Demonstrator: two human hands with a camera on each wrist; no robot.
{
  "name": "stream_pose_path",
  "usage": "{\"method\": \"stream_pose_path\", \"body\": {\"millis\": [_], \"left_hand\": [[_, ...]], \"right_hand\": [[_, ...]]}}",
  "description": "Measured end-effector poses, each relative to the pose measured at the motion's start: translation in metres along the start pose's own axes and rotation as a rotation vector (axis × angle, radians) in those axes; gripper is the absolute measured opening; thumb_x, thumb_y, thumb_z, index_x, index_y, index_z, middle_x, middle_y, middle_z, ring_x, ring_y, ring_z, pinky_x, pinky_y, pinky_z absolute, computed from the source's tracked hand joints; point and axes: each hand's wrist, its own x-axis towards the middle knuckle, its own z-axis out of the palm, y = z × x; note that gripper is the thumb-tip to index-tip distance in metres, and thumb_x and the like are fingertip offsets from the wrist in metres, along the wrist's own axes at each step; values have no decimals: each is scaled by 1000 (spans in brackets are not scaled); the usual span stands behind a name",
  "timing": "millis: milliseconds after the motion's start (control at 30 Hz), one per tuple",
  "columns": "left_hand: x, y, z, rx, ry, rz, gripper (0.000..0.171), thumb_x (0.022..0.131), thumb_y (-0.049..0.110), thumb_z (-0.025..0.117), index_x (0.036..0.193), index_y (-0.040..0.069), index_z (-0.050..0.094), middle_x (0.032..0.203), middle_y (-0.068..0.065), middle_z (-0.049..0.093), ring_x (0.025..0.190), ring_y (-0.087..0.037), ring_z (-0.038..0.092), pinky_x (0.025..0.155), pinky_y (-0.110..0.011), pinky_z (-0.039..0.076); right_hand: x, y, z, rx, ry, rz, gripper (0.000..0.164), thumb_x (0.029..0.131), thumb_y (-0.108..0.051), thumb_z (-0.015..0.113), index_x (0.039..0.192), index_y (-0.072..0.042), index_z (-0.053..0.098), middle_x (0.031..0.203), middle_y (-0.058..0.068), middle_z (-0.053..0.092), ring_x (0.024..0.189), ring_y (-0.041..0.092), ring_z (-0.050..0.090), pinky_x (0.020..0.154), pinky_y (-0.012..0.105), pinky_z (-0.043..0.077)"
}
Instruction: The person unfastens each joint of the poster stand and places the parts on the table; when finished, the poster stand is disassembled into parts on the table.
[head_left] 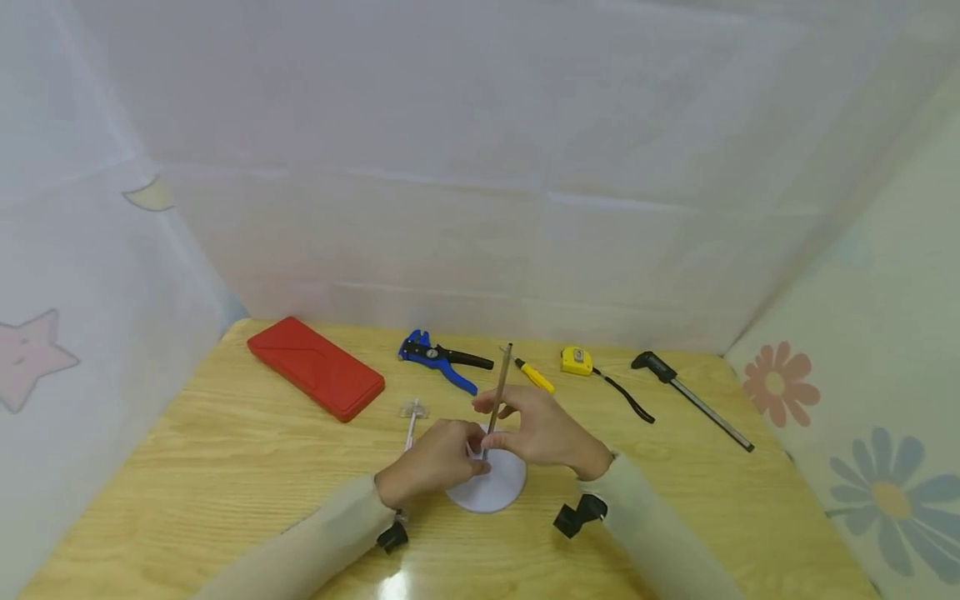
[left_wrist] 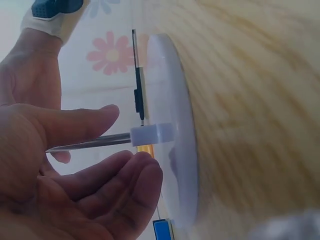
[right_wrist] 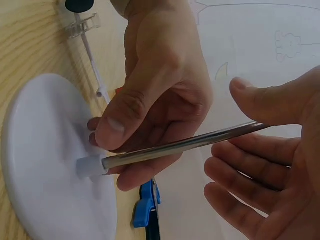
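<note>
A metal rod (head_left: 502, 385) stands in the short white collar (right_wrist: 91, 166) of a round white base (head_left: 487, 497) on the table. Close over the base, my left hand (head_left: 441, 456) has its thumb and fingers spread on either side of the rod's lower end. In the left wrist view a gap shows between its thumb and fingertips. My right hand (head_left: 546, 429) is higher, around the rod, its fingers loosely bent and apart. The rod passes by the base of the right thumb in the right wrist view.
A thin white rod with a clear fitting (head_left: 413, 410) lies left of the base. Behind are a red case (head_left: 317, 367), blue-and-black wire strippers (head_left: 442, 357), a yellow-handled screwdriver (head_left: 536, 376), a yellow tape measure (head_left: 577, 361) and a caliper (head_left: 693, 398). Pale cloth walls border the table.
</note>
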Motion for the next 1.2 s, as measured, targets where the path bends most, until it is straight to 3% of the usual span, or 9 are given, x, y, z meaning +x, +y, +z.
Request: {"method": "stream_pose_path", "body": {"millis": [300,533,767,1000,1200], "left_hand": [[-1,-3,1,-33,7,39,5,86,8,73,89,5,76,78,-2,71,70,-10,62,56,-22,52],[1,-6,3,-36,-5,75,14,85,2,69,95,4,80,81,-5,75,71,-9,62,57,-21,52],[1,-8,5,-39,-8,91,8,87,5,72,88,6,80,81,-4,77,70,-7,64,55,-19,51],[1,-9,5,-38,-3,88,11,86,2,70,88,6,80,79,-3,77,68,-6,62,55,-19,50],[2,-9,5,-63,-26,79,10,87,2,69,88,5,79,81,-5,77,69,-7,64,56,-20,52]], "right_hand": [[-3,2,1,-46,-13,-15,28,87,-18,81,112,-8,73,109,4,76,98,13,70,83,35,60],[-4,0,0,-118,35,-80,6,91,-18,76,95,-13,77,91,-4,78,82,2,70,72,28,60],[-5,-2,3,-177,40,-78,6,94,-20,73,92,-15,75,89,-4,76,77,0,66,68,15,55],[-5,-2,5,-228,65,-174,4,91,-17,75,92,-14,74,87,-3,75,73,-1,63,66,12,51],[-5,-4,4,-239,50,-123,4,93,-18,74,93,-14,74,88,-3,75,72,-1,62,63,11,50]]}}
